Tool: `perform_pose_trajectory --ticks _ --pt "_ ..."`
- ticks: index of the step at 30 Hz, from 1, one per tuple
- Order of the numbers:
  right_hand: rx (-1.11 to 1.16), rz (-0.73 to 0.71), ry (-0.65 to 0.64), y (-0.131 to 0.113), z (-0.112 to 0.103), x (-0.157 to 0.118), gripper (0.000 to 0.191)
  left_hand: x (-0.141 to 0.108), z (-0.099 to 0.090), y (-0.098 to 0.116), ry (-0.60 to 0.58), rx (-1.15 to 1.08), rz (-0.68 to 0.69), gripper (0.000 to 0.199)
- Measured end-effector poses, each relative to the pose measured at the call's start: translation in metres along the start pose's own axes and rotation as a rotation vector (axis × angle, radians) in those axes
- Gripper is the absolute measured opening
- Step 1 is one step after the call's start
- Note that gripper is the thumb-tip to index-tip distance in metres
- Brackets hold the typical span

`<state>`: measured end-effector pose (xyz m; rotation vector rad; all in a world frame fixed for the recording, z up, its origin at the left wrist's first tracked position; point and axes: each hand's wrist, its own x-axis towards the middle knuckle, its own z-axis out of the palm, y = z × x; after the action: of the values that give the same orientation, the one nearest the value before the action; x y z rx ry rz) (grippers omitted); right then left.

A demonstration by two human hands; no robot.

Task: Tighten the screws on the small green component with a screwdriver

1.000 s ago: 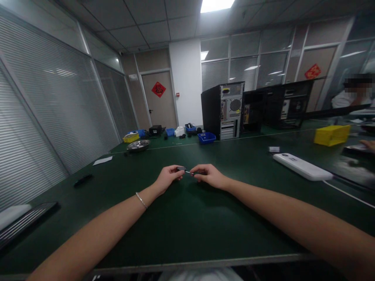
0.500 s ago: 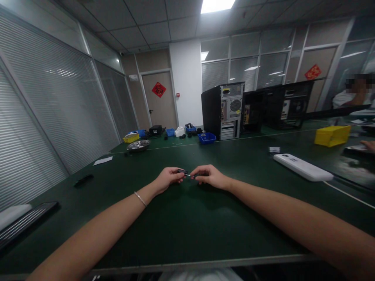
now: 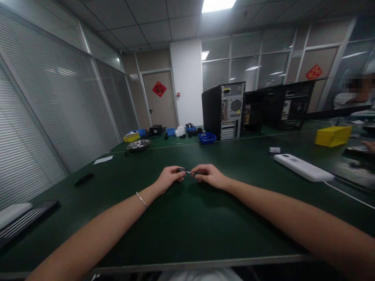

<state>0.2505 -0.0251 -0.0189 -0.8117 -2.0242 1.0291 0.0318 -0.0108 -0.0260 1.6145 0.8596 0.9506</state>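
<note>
While a small dark piece (image 3: 182, 169) sits between the thumb and fingers of the left hand (image 3: 167, 180), the right hand (image 3: 214, 178) grasps a slim tool, its thin metal shaft (image 3: 190, 172) bridging the gap between the hands. The work in hand looks like fine handling at the shaft's tip; whether the tip is inside the piece or only against it, I cannot tell. Any further movement there would call for a steady left pinch and small, aligned finger motions on the right.

Both hands are around the middle of the bench (image 3: 164, 238), well back from its near edge, and the bare surface between gives the wrists room to draw back. Sideways, the limits are a slatted dark object (image 3: 29, 223) by the near left corner and a white device (image 3: 301, 168) to the right, its cable trailing rightward. Toward the far edge stand a blue tray (image 3: 207, 138) and a computer tower (image 3: 233, 111).
</note>
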Motion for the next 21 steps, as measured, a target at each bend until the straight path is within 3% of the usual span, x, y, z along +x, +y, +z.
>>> perform_pose_trajectory --ticks 5,13,21 --pt "-0.044 -0.020 -0.061 0.000 -0.004 -0.002 0.029 -0.003 -0.001 0.002 -0.054 0.026 0.011 0.034" --pt "0.069 -0.010 -0.157 0.001 -0.007 -0.002 0.030 -0.006 -0.004 0.010 -0.166 -0.009 -0.042 0.032" --pt "0.070 0.010 -0.168 -0.001 -0.006 -0.003 0.031 -0.007 -0.003 0.015 -0.201 0.027 -0.061 0.032"
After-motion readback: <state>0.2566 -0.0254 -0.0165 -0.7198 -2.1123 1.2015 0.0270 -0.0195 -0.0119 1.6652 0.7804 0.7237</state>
